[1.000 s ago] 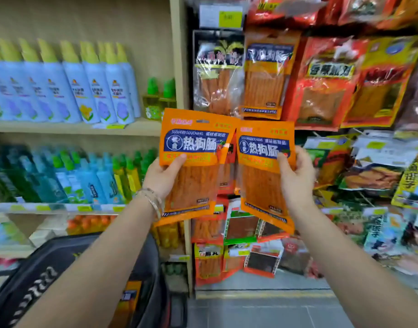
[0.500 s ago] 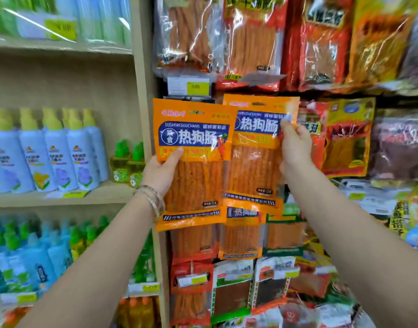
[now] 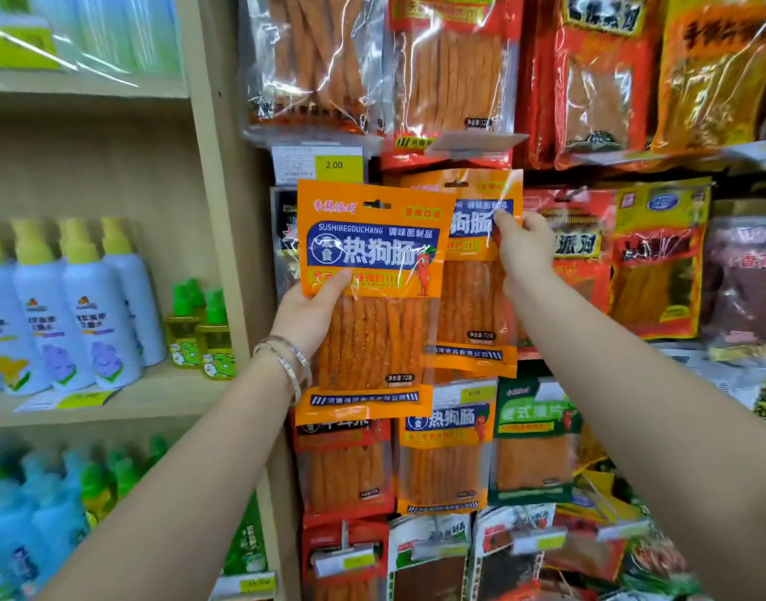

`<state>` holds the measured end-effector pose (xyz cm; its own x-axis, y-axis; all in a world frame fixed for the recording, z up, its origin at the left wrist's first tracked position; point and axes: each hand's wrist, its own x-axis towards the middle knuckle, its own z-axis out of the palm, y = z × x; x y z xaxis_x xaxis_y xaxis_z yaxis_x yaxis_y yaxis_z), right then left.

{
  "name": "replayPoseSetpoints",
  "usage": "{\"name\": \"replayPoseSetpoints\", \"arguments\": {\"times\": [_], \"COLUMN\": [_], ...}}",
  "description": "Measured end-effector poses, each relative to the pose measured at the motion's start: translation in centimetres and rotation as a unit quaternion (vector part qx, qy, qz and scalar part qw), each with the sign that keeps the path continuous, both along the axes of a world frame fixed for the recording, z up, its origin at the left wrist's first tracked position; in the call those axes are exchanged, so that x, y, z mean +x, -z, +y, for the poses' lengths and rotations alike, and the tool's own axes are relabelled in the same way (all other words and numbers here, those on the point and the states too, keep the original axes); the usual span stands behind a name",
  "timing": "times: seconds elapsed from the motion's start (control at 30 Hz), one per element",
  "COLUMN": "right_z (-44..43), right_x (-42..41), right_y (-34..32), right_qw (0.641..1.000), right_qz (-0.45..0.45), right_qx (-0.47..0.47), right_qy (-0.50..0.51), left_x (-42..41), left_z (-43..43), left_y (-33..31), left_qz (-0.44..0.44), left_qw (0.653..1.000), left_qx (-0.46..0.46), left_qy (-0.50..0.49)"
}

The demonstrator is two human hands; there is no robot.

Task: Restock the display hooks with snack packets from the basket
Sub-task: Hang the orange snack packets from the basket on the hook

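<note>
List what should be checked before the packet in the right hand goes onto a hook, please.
1. Right hand pinches the right packet securely: ok.
2. Its hang hole is uncovered at the top: ok.
3. A free hook lines up behind that hole: cannot tell, the packet hides it.
4. Left packet is clear of the right one: not ok, it overlaps its left side.
5. Left hand grips the left packet firmly: ok.
</note>
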<state>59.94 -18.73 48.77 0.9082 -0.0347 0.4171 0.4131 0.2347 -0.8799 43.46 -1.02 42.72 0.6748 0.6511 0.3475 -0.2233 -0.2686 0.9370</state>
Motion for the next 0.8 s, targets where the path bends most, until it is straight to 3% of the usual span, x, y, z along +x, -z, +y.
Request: {"name": "replayPoseSetpoints", "arguments": {"times": [0.23,0.43,0.6,0.8], "right_z": [0.0,-1.2,-2.2,-1.6], "right_x": [2.4,3.2,3.6,3.3], "right_y": [0.9,2.7,2.4,1.0], "right_qw": [0.997,0.995,0.986,0.985], "right_qz": [-0.028,-0.07,-0.146,-0.136], "right_qx": [-0.073,-0.069,-0.034,0.037], "right_qy": [-0.005,-0.022,-0.068,-0.097], "left_x": [2.1,2.8,2.5,2.3], "left_z": [-2.0,-2.9,-2.9,-2.9], "left_y": [0.8,1.0,1.4,1.3], "left_qz": [0.026,0.032,0.041,0.058], "left_qw": [0.999,0.999,0.997,0.996], "left_qx": [0.01,-0.003,-0.02,-0.02], "left_qy": [-0.015,-0.028,-0.057,-0.07]}}
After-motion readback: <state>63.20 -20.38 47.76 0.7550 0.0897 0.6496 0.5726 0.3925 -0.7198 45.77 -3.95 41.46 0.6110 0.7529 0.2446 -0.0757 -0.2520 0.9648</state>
